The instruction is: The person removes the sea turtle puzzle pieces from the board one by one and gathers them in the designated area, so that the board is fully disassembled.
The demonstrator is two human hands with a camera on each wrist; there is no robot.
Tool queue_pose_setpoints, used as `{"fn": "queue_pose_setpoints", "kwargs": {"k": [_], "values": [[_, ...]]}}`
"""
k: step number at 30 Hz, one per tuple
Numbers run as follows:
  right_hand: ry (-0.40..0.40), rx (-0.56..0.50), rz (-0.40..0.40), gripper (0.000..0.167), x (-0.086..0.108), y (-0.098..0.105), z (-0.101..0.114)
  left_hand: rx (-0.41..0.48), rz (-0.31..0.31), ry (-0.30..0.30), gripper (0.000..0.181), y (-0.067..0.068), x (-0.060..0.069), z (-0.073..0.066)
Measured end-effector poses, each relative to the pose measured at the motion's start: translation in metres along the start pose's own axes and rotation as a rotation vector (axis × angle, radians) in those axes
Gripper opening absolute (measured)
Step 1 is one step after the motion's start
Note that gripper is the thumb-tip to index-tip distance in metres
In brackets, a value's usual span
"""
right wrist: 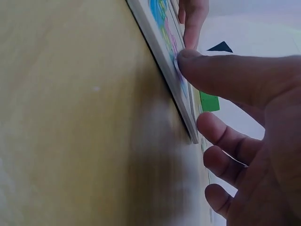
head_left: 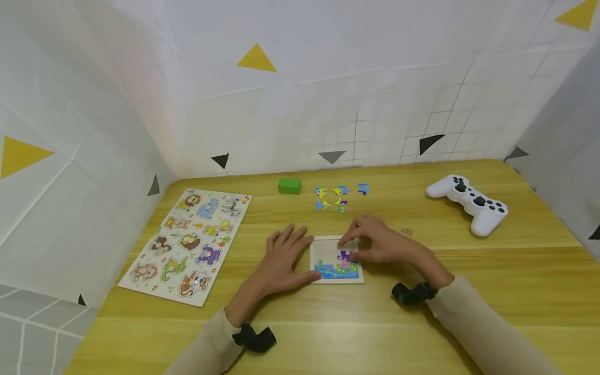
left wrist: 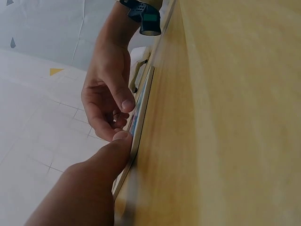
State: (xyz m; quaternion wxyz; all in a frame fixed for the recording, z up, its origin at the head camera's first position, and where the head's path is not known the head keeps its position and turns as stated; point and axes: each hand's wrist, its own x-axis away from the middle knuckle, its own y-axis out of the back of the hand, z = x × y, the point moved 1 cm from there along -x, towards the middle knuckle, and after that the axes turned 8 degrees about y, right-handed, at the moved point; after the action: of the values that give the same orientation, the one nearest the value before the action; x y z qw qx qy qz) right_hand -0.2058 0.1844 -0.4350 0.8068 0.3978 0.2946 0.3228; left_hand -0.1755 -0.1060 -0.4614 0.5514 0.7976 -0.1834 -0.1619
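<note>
A small square puzzle tray [head_left: 326,248] with a pale rim lies on the table, its lower part filled with blue, green and pink pieces. My left hand [head_left: 284,263] is spread at its left side, thumb on the lower left rim and index finger at the upper left corner. Over the right side my right hand [head_left: 377,242] is bent, thumb touching a purple piece [head_left: 344,255]; its index fingertip stands apart, above that piece. In the right wrist view the thumb [right wrist: 211,70] presses at the tray's surface and the other fingers curve loosely.
Several loose puzzle pieces [head_left: 322,205] lie behind the tray, near a green block [head_left: 289,186]. At the left is a large animal puzzle board [head_left: 187,250]. A white game controller [head_left: 469,203] lies at the back right. White sheeting [head_left: 281,120] stands behind the table.
</note>
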Motion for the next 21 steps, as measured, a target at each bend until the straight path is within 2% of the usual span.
{"fn": "queue_pose_setpoints", "kwargs": {"k": [7, 21], "values": [[-0.023, -0.012, 0.059, 0.032, 0.0016, 0.0012, 0.0045, 0.008, -0.008, -0.012, 0.087, 0.0001, 0.0005, -0.001], [-0.038, -0.014, 0.079, 0.031, 0.0025, 0.001, 0.0054, -0.006, 0.002, -0.006, 0.088, 0.0001, 0.0004, 0.0006]]}}
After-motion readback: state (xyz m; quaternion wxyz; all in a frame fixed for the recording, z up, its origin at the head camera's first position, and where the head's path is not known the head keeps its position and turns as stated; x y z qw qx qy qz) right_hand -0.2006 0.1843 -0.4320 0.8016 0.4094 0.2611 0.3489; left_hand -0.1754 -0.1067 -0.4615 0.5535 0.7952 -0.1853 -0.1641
